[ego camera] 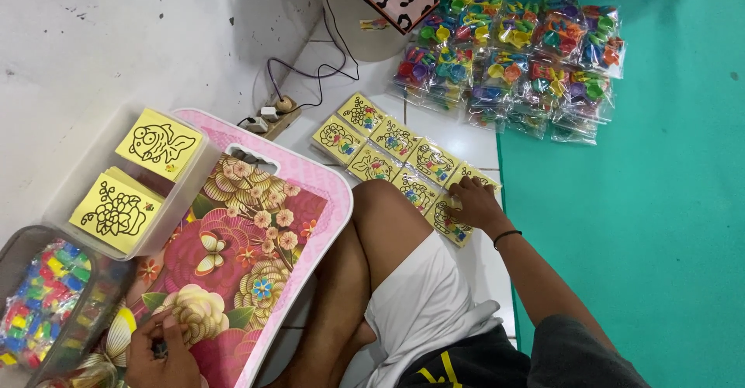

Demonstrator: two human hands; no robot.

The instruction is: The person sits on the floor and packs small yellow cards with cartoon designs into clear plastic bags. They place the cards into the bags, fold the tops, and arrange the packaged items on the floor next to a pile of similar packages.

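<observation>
While my right hand (473, 202) presses flat on a yellow card packet (450, 223), my left hand (161, 351) pinches something small I can't identify on the floral tray (256, 225) beneath it.

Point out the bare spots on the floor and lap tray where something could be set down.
Free: the green mat right of the yellow cards and below the toy bags; the flowered tray between the clear card box and the knee. Crowded: white tiles under the right hand, and the tray's lower corner by the left hand.
</observation>
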